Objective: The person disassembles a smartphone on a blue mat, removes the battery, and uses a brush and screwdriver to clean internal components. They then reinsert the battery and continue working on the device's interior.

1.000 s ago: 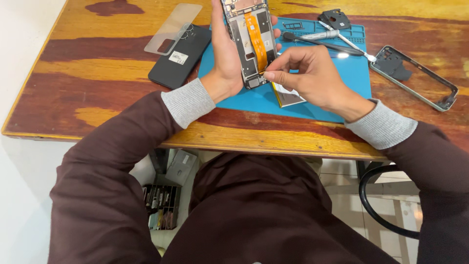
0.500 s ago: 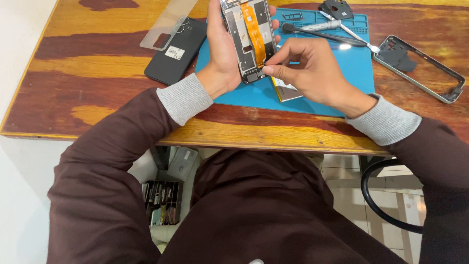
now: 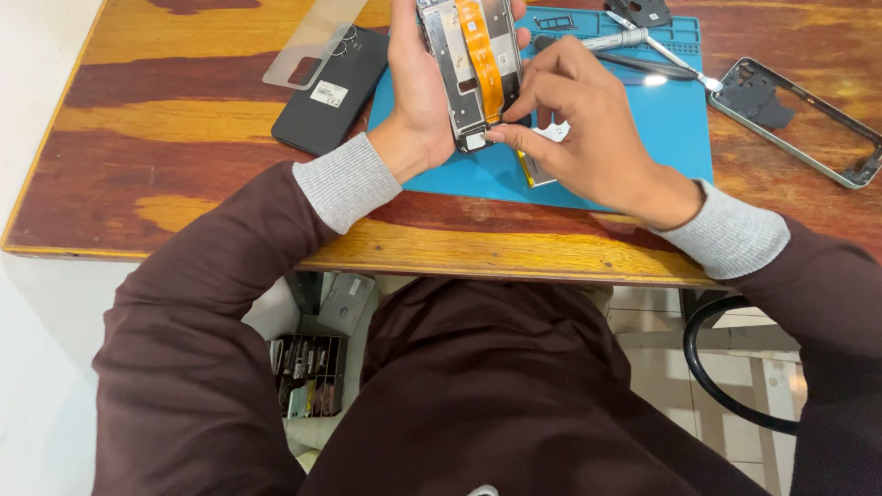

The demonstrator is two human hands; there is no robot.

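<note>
Head-camera view over a repair desk: the left hand is wrapped around an opened phone chassis, holding it tilted above a blue work mat, its orange flex ribbon running down the exposed interior. The right hand has thumb and forefinger pinched together at the chassis's lower edge, beside the ribbon's end; whether they grip a small part cannot be told. Beneath the right hand, a flat component with a yellow edge lies on the mat. Farther out, a metal tool and tweezers rest along the mat's top. To the left, a black back cover lies partly under a clear panel; to the right, an empty phone frame sits on the wood. The ribbon looks fragile: a hard pull or a slip of the pinching fingers could crease or tear it, and the chassis, held in one hand, could drop onto the mat.
</note>
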